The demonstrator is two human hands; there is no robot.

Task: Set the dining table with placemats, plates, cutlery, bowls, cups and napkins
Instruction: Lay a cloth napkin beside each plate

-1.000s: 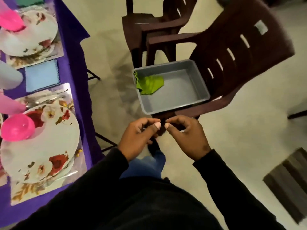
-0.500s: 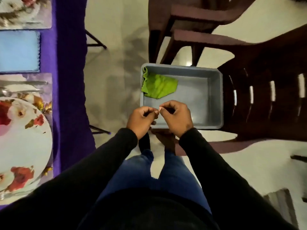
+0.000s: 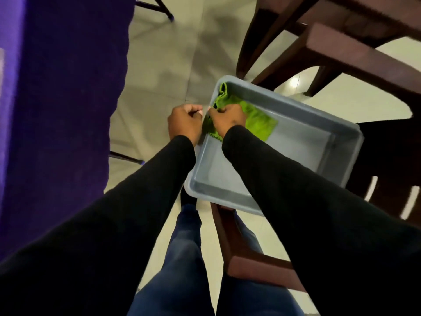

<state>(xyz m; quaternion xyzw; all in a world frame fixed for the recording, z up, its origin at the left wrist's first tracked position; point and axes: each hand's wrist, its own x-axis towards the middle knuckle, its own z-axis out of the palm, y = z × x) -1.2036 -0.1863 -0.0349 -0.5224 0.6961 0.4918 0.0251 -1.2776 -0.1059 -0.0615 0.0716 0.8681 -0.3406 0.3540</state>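
A green napkin (image 3: 259, 120) lies crumpled in the near left corner of a grey plastic tub (image 3: 296, 108) that rests on a dark brown chair seat (image 3: 252, 261). My right hand (image 3: 227, 119) is down inside the tub and grips the napkin's left part, lifting a fold of it up by the rim. My left hand (image 3: 185, 123) is a curled fist just outside the tub's left rim, close against the right hand; I see nothing held in it. The rest of the tub holds nothing else.
The purple tablecloth (image 3: 68, 87) hangs down on the left, with thin metal table legs (image 3: 127, 157) beside it. A second brown chair (image 3: 341, 42) stands behind the tub. Pale tiled floor (image 3: 173, 65) lies between table and chairs.
Both hands have moved forward from in front of the tub to its left corner. My right hand has reached in and taken hold of the green napkin. The view has tilted further down.
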